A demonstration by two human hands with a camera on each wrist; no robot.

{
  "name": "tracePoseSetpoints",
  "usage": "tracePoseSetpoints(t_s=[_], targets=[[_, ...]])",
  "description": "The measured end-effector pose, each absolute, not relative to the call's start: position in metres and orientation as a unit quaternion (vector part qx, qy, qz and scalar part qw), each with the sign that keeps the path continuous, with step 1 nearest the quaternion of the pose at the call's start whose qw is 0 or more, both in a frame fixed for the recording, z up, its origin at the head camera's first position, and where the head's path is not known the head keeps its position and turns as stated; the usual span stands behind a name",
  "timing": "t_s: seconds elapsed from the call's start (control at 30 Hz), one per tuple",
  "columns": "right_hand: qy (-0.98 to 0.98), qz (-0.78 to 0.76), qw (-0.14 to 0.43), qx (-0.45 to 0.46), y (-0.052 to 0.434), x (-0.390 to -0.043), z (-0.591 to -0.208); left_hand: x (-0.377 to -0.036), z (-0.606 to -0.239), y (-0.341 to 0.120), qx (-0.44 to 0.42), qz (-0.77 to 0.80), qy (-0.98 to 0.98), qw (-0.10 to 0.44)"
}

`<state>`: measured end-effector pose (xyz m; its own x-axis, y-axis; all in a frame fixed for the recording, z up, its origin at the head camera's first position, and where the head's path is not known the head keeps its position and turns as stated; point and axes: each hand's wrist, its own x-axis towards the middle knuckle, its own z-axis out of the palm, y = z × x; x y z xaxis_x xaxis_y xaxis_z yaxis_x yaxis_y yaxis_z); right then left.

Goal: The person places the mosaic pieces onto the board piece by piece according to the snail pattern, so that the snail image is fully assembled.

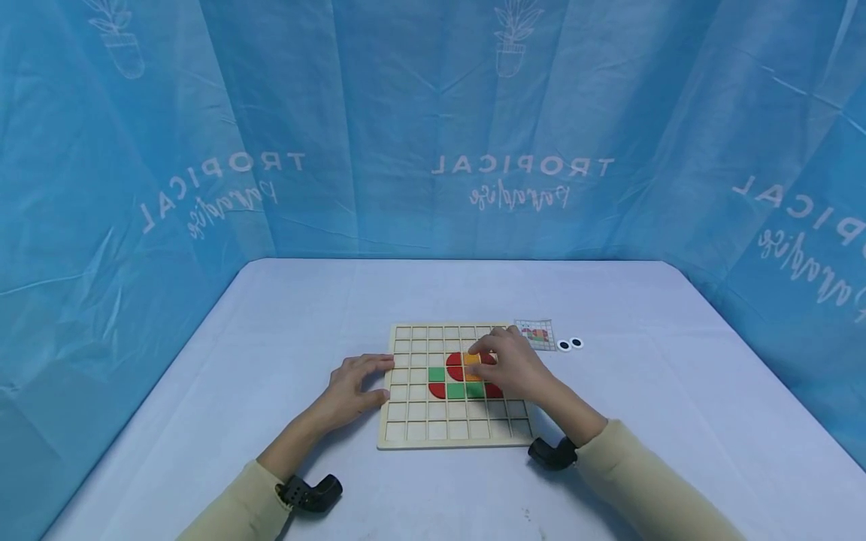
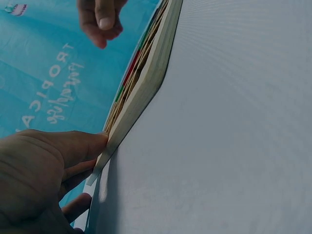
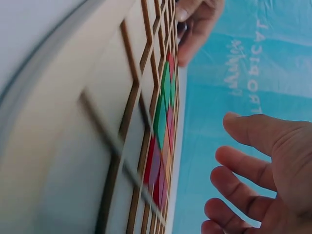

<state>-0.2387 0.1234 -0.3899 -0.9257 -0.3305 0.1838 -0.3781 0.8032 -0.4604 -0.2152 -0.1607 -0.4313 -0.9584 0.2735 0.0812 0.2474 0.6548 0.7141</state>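
A person seated at a pale blue-grey counter (image 1: 271, 330) works a square wooden grid board (image 1: 413, 432), its cells partly filled with red, green and orange flat tiles (image 1: 455, 391) clustered near the middle. The left hand (image 1: 355, 387) lies flat with relaxed, straight fingers (image 2: 80, 146) pressed against the board's left edge, steadying it and holding nothing. The right hand (image 1: 510, 364) hovers over the tile cluster, fingers spread and loosely bent above an orange tile (image 1: 471, 360); the wrist view shows no piece pinched. By the look of it, a tile is being seated or nudged into its cell, and the next move would call for a light fingertip touch straight down, clear of the thin wooden ribs.

A small printed pattern card (image 1: 536, 334) and two black-and-white googly eyes (image 1: 570, 344) lie just beyond the board's far right corner. Open counter surrounds the board on every side; blue fabric curtains (image 1: 433, 135) wall off the back and flanks.
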Motion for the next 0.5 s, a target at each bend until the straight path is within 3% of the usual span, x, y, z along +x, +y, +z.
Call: tracePoseSetpoints(t_s=[0.5], targets=[[-0.965, 0.232, 0.035, 0.114, 0.203, -0.227, -0.402, -0.216, -0.432, -0.161, 0.142, 0.397, 0.907, 0.022]])
